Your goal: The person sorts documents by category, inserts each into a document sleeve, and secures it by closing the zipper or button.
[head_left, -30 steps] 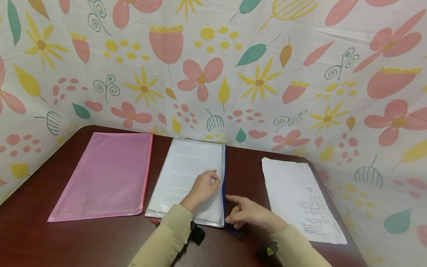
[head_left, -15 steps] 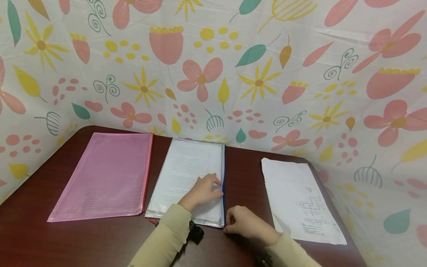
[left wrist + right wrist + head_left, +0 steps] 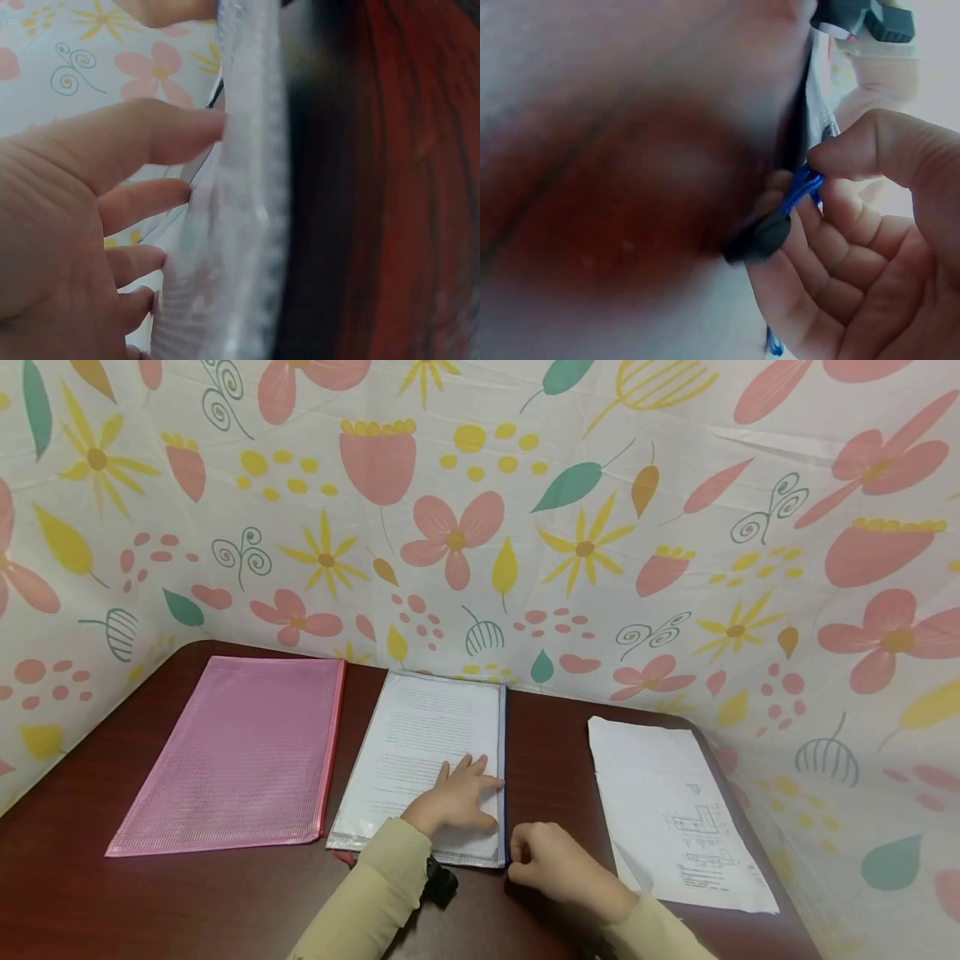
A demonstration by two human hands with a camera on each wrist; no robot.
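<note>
A clear zip document pouch [image 3: 427, 718] with printed sheets inside lies in the middle of the table, a blue zipper edge [image 3: 505, 735] along its right side. My left hand [image 3: 453, 797] rests on its lower right part, fingers spread, the forefinger reaching to the zipper edge. In the left wrist view the thumb [image 3: 172, 135] meets the pouch's ribbed margin [image 3: 251, 225]. At the lower right corner, my right hand [image 3: 558, 864] pinches a blue cord zipper pull [image 3: 802, 184] between thumb and forefinger. The cord's black end [image 3: 757, 238] hangs over the other, curled fingers.
To the left lies a pink mesh zip pouch [image 3: 240, 752] with a red edge. Loose sheets with a technical drawing [image 3: 660, 785] lie at the right, close to the right forearm. A flowered cloth [image 3: 480, 510] stands behind the dark wooden table [image 3: 187, 902].
My left hand has uncurled and spread over the pouch. The right hand, earlier with its forefinger extended along the zipper, has drawn its fingers in at the pouch's lower right corner.
</note>
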